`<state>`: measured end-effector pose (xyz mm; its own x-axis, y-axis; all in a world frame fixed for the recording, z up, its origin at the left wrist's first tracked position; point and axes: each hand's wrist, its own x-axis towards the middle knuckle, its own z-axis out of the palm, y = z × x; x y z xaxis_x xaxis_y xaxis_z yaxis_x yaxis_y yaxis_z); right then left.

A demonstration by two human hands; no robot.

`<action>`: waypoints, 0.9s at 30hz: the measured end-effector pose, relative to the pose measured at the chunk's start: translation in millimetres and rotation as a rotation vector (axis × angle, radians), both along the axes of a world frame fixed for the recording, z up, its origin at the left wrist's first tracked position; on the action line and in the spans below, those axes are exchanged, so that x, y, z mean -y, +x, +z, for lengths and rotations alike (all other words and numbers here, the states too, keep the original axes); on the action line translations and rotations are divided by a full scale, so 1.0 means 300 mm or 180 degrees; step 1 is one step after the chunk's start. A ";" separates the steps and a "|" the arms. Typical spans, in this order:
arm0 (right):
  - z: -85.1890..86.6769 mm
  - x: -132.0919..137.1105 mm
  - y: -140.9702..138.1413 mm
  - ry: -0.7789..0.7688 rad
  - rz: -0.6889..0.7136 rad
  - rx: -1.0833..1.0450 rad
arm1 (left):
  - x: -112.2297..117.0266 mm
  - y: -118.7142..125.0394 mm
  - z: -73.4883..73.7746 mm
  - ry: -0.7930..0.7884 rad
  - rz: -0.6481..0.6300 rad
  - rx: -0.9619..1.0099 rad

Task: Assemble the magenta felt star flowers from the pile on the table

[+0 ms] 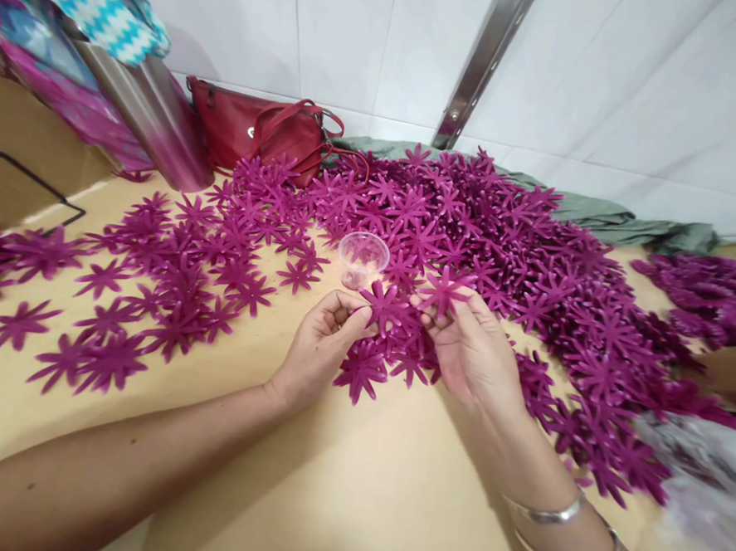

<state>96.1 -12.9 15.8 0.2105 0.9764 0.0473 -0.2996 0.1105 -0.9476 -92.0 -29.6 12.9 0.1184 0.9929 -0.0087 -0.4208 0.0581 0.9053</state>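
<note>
In the middle of the view, my left hand [323, 348] pinches the edge of a purple artificial flower petal piece [386, 307] between thumb and fingertips. Close by on the right, my right hand [479, 349] grips a second purple flower piece [445, 292] by its petals. The two pieces are held side by side, a little apart. Beneath and between the hands, several more such pieces [360, 371] lie on the table. Just beyond my left fingertips stands a small clear plastic cup [364, 253]; what it contains is too small to make out.
A big heap of purple flower pieces [520, 243] fills the back and right, with a looser scatter [180, 297] at left. Against the wall are a red handbag [258, 132] and a metallic cylinder [159, 121]. A clear plastic bag [704, 496] lies at lower right.
</note>
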 end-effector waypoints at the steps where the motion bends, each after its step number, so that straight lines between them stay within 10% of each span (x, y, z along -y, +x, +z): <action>1: 0.000 -0.002 0.001 -0.0048 0.0068 -0.0087 | 0.000 0.000 -0.003 0.0003 0.0007 0.0018; 9: 0.006 0.001 -0.007 -0.0076 0.0026 0.0060 | -0.005 -0.003 -0.014 0.0042 0.0065 0.0061; 19: 0.039 0.054 -0.024 0.1577 -0.0590 0.3302 | 0.000 -0.001 -0.002 0.0075 -0.0007 -0.0011; 27: 0.027 0.075 -0.061 0.1404 -0.0216 0.2946 | 0.009 0.004 0.015 -0.0031 -0.0329 0.0037</action>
<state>77.9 -35.3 24.0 -0.0366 0.8203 0.5708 0.5477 0.4943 -0.6751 -90.9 -32.3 17.4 0.2203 0.9753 -0.0162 -0.4225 0.1104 0.8996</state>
